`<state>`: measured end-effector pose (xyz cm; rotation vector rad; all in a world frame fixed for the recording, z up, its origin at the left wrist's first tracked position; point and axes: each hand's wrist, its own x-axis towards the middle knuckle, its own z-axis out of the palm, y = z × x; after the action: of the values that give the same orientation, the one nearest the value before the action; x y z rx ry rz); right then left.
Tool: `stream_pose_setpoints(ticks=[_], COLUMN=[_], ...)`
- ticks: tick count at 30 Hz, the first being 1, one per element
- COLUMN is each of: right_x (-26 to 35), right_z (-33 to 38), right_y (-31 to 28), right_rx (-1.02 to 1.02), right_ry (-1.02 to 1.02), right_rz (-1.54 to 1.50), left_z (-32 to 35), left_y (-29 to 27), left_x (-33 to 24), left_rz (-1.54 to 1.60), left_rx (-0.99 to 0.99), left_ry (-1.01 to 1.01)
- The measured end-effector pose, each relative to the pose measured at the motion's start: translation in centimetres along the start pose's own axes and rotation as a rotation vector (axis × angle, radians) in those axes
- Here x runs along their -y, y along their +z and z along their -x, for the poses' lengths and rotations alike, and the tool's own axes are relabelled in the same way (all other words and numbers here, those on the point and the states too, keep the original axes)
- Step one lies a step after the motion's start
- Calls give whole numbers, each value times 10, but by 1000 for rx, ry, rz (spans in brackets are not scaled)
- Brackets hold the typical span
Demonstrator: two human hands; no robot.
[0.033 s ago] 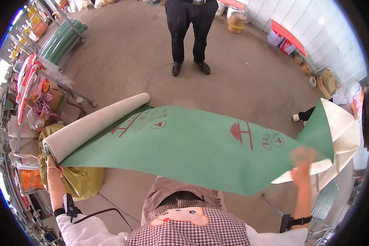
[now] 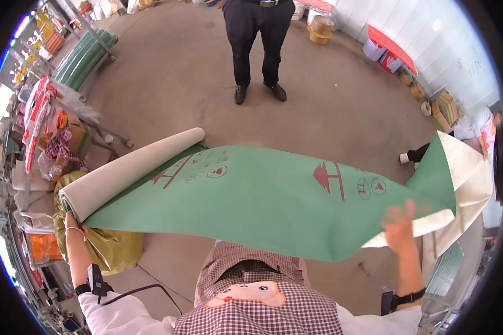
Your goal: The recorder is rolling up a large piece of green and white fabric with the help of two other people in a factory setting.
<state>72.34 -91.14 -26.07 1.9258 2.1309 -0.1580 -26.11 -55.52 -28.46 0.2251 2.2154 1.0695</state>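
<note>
A long sheet of green sheeting point(image 2: 251, 195) with dark red printed marks stretches across in front of me. On the left it is wound into a roll point(image 2: 134, 170), pale side outward. My left hand point(image 2: 71, 222) grips the near end of this roll from below, its fingers mostly hidden. Over the sheet's right part, my right hand point(image 2: 399, 229) is raised with fingers apart, slightly blurred and holding nothing visible. Beside it the sheet's edge turns up, showing its pale underside. The far right end is folded up near another person's hand point(image 2: 482, 151).
A person in dark trousers point(image 2: 257, 39) stands on the concrete floor point(image 2: 167, 72) ahead. An olive bag point(image 2: 114, 245) lies under the roll. Cluttered racks point(image 2: 67, 139) line the left side; green rolls point(image 2: 86, 58) lie farther back. Cardboard boxes point(image 2: 446, 111) stand along the right wall.
My right hand has shifted slightly left over the sheet, and its fingers look more spread. The sheet's near edge by it has moved a little left. My left hand stays on the roll.
</note>
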Motion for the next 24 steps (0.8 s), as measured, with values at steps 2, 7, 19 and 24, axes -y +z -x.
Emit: stream_pose_setpoints(ticks=[2,7,19,24], right_x=[-9,-100,-83,-72], right_z=[-12,18,115,41], right_y=[16,-59,-22,-87], right_rx=[85,-792,-76,-932], right_ry=[86,551,770,655], right_rz=[-84,198,-632,-19], left_z=[-3,21,92,77], left_y=[10,17,58,90], left_x=[-11,-47,-84,-137], left_rz=[28,-84,-356,-556], left_rx=[-61,-3,114,152], left_ry=[29,142,418,536])
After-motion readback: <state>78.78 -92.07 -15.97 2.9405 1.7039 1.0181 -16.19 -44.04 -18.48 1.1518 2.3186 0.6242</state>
